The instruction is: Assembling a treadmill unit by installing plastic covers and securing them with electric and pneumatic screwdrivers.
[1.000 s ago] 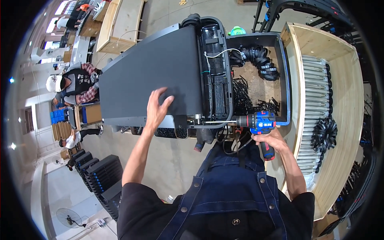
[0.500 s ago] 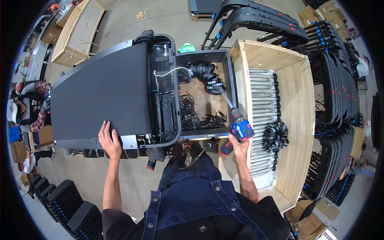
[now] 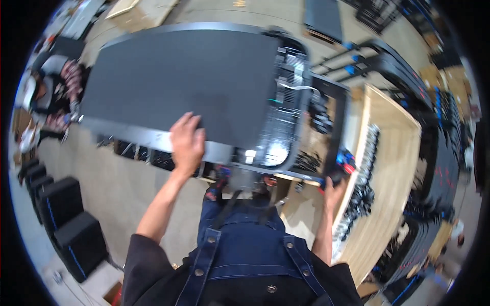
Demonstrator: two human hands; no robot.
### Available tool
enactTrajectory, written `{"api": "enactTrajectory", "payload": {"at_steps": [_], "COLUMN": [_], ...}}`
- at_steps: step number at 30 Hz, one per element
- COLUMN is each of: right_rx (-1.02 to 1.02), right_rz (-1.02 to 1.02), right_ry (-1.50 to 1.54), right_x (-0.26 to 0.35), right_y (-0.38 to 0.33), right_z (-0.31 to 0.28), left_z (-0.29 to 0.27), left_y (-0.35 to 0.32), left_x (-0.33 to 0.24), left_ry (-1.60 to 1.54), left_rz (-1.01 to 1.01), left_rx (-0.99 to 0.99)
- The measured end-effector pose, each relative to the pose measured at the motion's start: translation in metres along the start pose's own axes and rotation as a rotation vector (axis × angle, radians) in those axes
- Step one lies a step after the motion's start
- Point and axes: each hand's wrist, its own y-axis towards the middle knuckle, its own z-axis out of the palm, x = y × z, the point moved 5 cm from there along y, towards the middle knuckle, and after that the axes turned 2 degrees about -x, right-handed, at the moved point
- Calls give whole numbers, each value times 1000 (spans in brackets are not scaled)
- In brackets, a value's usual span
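Note:
A treadmill deck with a black running belt (image 3: 189,76) lies in front of me, its motor compartment (image 3: 286,107) uncovered at the right end. On the deck's near side rail rests my left hand (image 3: 188,148), its blurred fingers apart and stretched onto the belt. My right hand (image 3: 334,189) grips a blue, red and black cordless drill (image 3: 346,160) at the near right corner of a parts tray (image 3: 338,127). The drill's bit cannot be made out. Inside the tray are black ring-like parts (image 3: 320,117) and a heap of small dark pieces (image 3: 308,160).
Right of the tray stands a wooden crate (image 3: 395,153) holding metal tubes (image 3: 367,158). Black curved frames (image 3: 434,168) are stacked beyond it. At far left a person in a checked shirt (image 3: 71,81) stands by the deck's end. Black boxy parts (image 3: 81,245) stand on the floor lower left.
My view has swung left, so the treadmill, tray and crate sit further right in it. The drill has moved from pointing into the tray to its near right corner. My left hand stays on the rail.

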Motion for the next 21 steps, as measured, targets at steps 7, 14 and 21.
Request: {"api": "enactTrajectory", "payload": {"at_steps": [7, 14, 21], "right_rx": [-175, 456, 969], "right_rz": [-287, -70, 491], "right_ry": [-74, 167, 727], "right_x": [119, 247, 290], "right_y": [-126, -270, -359], "right_z": [48, 205, 376], "left_z": [-16, -62, -139], "left_y": [-7, -22, -6], "left_x": [20, 124, 290], "left_ry": [-154, -447, -160], "left_rz": [107, 364, 365], "left_rx": [130, 228, 264]}}
